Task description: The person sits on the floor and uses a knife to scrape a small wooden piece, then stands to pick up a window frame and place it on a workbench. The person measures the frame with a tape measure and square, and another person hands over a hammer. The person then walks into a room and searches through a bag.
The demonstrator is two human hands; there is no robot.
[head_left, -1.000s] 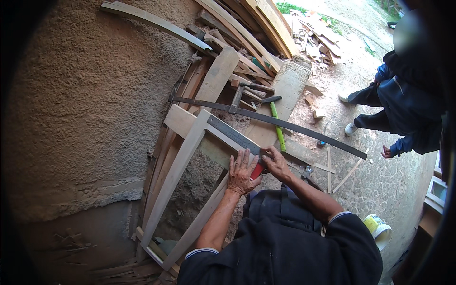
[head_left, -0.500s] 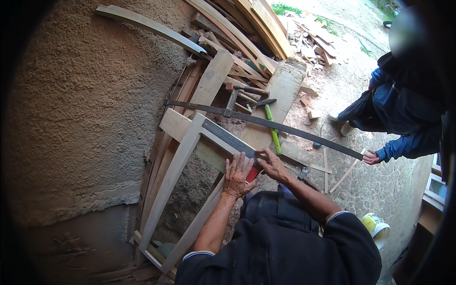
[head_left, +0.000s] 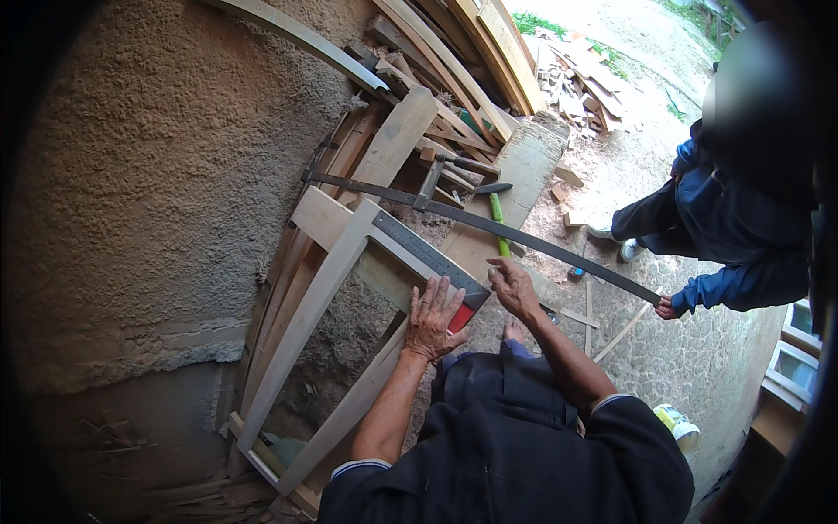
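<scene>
The right hand (head_left: 513, 290) has drawn off the steel square (head_left: 428, 255) — its fingers loosely bent, parted, just right of the wooden frame (head_left: 305, 319). The left hand (head_left: 429, 323) spreads its fingers over the square, which lies along the frame's far rail — a bar clamp (head_left: 524, 240) spans beyond the frame.

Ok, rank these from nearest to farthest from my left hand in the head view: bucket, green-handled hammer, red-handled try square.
1. Red-handled try square: right at your left hand, its blade reaching ahead along the wooden frame.
2. Green-handled hammer: ahead and to the right.
3. Bucket: farthest, on the ground at lower right.
</scene>
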